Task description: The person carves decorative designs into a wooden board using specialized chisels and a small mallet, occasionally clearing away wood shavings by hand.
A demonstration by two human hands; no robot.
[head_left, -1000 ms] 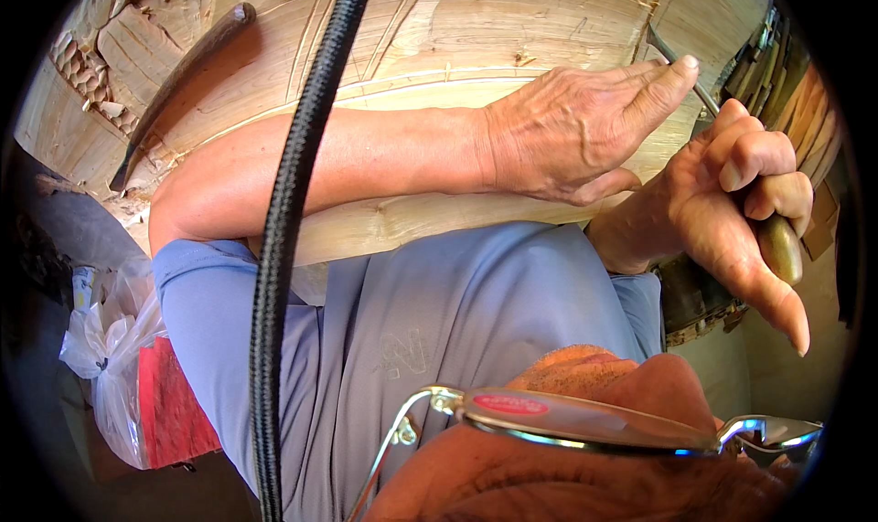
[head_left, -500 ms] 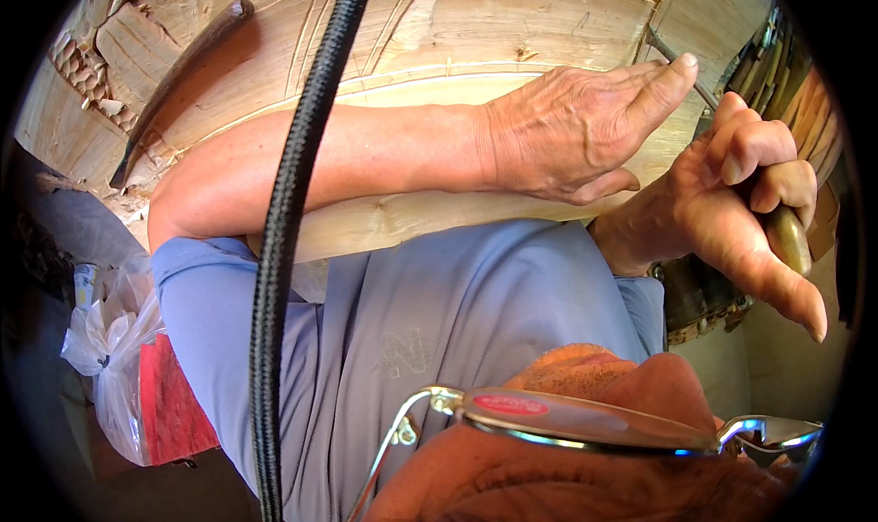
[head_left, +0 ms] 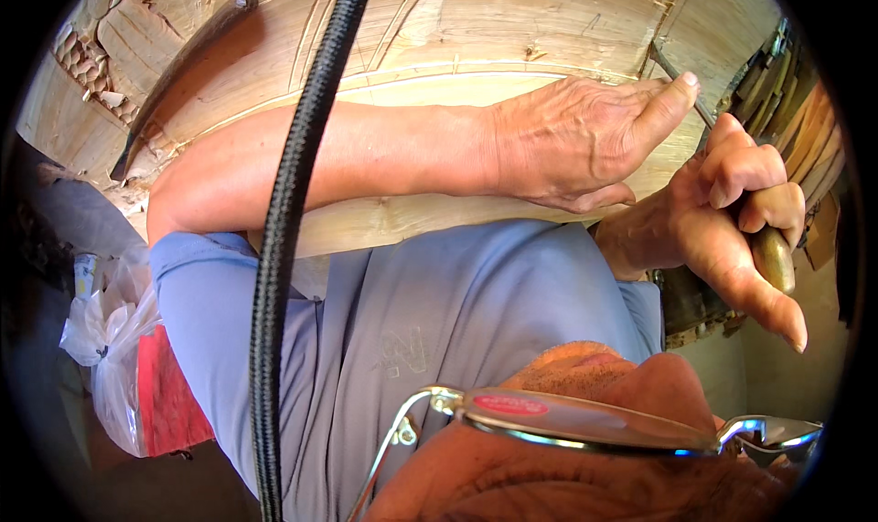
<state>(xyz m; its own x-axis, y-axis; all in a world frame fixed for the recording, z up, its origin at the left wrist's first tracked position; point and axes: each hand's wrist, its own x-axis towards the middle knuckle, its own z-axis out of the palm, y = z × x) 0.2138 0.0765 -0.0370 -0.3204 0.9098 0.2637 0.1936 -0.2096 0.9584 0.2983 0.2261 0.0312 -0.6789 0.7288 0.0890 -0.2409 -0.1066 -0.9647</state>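
Note:
My left hand (head_left: pixel 590 138) reaches across a pale carved wood surface (head_left: pixel 476 19), its fingers stretched out at the thin metal shaft of a tool (head_left: pixel 675 63); whether they press on it is unclear. To its right, my right hand (head_left: pixel 727 234) is curled round the tool's olive-brown rounded handle (head_left: pixel 776 264), with thumb extended. The shaft slants up-left from that hand to the wood, where grooves are cut. A second tool (head_left: pixel 183 69), with a long curved dark handle and narrow blade, lies at the upper left among carved patches and chips.
A black braided cable (head_left: pixel 302 156) crosses the view vertically. A knotted clear plastic bag (head_left: pixel 110 357) and red object (head_left: pixel 169 403) are at left. Several tool handles or wooden strips (head_left: pixel 796 129) crowd the right edge. My blue shirt and glasses fill the lower view.
Both hands and the tool have shifted slightly downward at their right ends, the right hand also a little leftward since half a second ago. The right hand's grip looks unchanged.

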